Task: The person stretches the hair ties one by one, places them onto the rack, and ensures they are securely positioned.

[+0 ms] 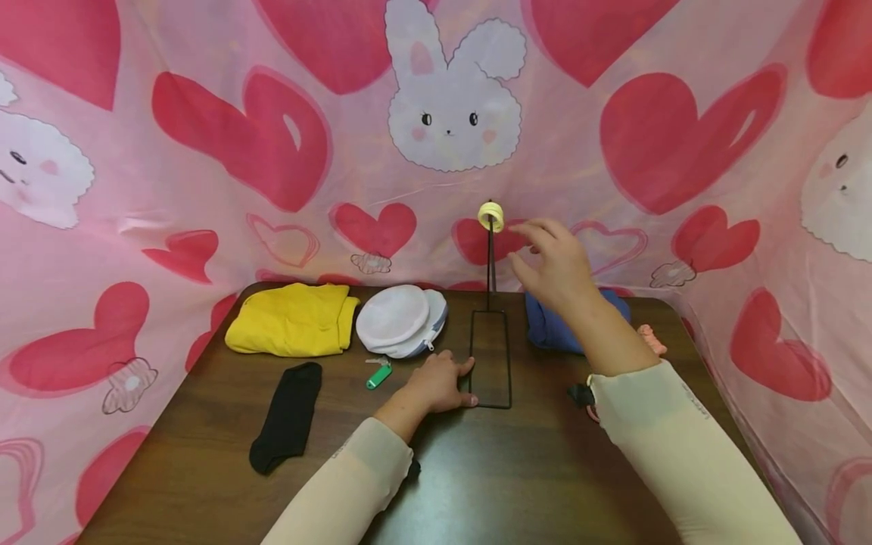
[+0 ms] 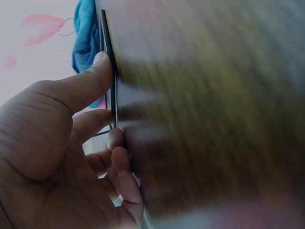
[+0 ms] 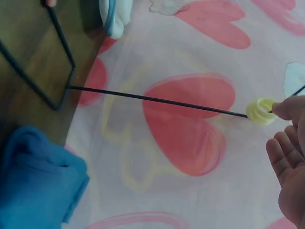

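A black wire stand (image 1: 489,265) rises from a rectangular base on the dark wooden table (image 1: 477,469). A pale yellow coil hair tie (image 1: 490,216) sits at the top of its rod. My right hand (image 1: 527,246) hovers just right of the hair tie with relaxed fingers. In the right wrist view one fingertip (image 3: 286,109) touches the hair tie (image 3: 261,110) on the rod (image 3: 157,100). My left hand (image 1: 463,382) lies flat on the table against the base's left side. In the left wrist view its thumb (image 2: 97,67) presses the wire (image 2: 108,43).
At the back lie a yellow cloth (image 1: 289,318), a white mesh pouch (image 1: 402,319) and a blue cloth (image 1: 552,329). A green key tag (image 1: 378,375) and a black sock (image 1: 286,416) lie left of the stand. A pink heart-print sheet (image 1: 204,189) surrounds the table.
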Tool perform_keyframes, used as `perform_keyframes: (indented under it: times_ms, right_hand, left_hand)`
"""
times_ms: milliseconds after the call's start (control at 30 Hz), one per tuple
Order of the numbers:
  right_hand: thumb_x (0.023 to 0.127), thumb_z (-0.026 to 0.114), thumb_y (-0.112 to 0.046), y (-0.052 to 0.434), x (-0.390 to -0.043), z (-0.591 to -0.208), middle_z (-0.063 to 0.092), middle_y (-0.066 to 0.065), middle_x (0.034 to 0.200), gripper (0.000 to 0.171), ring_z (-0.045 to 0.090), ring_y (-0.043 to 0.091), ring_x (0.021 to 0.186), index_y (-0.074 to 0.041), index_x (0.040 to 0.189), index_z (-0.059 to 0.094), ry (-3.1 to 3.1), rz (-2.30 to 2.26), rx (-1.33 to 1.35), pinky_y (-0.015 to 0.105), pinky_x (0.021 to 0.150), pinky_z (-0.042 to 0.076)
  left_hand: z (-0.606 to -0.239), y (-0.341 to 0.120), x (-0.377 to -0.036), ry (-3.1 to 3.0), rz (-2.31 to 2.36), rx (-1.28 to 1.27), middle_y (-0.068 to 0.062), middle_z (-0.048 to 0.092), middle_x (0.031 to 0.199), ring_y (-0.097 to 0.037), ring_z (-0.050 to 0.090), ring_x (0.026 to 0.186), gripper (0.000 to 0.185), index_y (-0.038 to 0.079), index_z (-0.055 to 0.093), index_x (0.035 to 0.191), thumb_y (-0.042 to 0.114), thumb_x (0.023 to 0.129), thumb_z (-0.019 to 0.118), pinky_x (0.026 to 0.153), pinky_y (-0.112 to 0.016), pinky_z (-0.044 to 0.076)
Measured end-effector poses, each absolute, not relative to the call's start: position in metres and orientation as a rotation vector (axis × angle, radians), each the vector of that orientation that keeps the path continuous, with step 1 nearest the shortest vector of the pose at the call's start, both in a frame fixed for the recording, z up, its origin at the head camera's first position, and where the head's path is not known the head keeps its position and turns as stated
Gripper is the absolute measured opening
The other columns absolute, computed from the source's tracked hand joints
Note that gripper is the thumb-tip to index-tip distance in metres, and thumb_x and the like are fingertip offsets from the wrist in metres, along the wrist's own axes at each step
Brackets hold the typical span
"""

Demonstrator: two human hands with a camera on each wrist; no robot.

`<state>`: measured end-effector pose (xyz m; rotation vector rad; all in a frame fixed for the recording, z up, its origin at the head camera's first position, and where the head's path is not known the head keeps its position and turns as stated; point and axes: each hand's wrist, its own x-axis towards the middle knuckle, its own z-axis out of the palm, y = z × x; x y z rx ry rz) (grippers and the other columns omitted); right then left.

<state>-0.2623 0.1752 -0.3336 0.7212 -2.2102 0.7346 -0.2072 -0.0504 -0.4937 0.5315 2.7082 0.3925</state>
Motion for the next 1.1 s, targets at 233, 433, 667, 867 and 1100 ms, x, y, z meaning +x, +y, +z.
perform_keyframes:
  times_ms: [233,433,667,867,1100]
  right_hand:
    - [0.080,0.086,-0.004,0.207,-0.231,-0.359,0.072,0.009,0.104,0.037,0.068,0.025,0.085,-0.005,0.115,0.077,-2.181,0.804,0.726,0.035,0.081,0.054]
    - [0.075,0.089,-0.005,0.236,-0.210,-0.382,0.073,0.004,0.107,0.039,0.067,0.019,0.084,-0.010,0.112,0.078,-2.236,0.761,0.780,0.014,0.082,0.044]
    - [0.073,0.089,-0.004,0.270,-0.193,-0.413,0.073,0.002,0.108,0.041,0.064,0.015,0.081,-0.013,0.111,0.078,-2.364,0.698,0.815,0.018,0.073,0.049]
    - [0.074,0.089,0.002,0.299,-0.183,-0.442,0.074,0.001,0.108,0.042,0.067,0.017,0.090,-0.010,0.112,0.077,-2.528,0.717,0.829,0.020,0.073,0.052]
    - [0.071,0.081,0.008,0.332,-0.179,-0.478,0.075,0.003,0.110,0.048,0.065,0.020,0.095,-0.006,0.116,0.076,-2.723,0.644,0.852,0.030,0.079,0.051]
  left_hand:
    - [-0.493,-0.051,-0.207,2.710,0.399,0.537,-0.013,0.051,0.143,-0.032,0.051,0.125,0.080,0.033,0.047,0.157,0.058,0.087,0.078,0.093,-0.057,0.050]
    - [-0.491,-0.051,-0.207,2.709,0.395,0.533,-0.013,0.051,0.143,-0.032,0.051,0.124,0.080,0.033,0.047,0.157,0.057,0.087,0.078,0.093,-0.057,0.050]
    - [-0.491,-0.051,-0.207,2.717,0.396,0.534,-0.013,0.052,0.142,-0.032,0.052,0.123,0.080,0.034,0.046,0.157,0.058,0.087,0.078,0.093,-0.056,0.050]
    - [-0.492,-0.052,-0.206,2.714,0.408,0.531,-0.015,0.051,0.144,-0.033,0.052,0.125,0.080,0.033,0.046,0.157,0.057,0.087,0.078,0.094,-0.056,0.050]
    - [-0.491,-0.051,-0.206,2.721,0.386,0.549,-0.015,0.050,0.146,-0.034,0.051,0.128,0.080,0.032,0.048,0.157,0.057,0.087,0.078,0.094,-0.057,0.050]
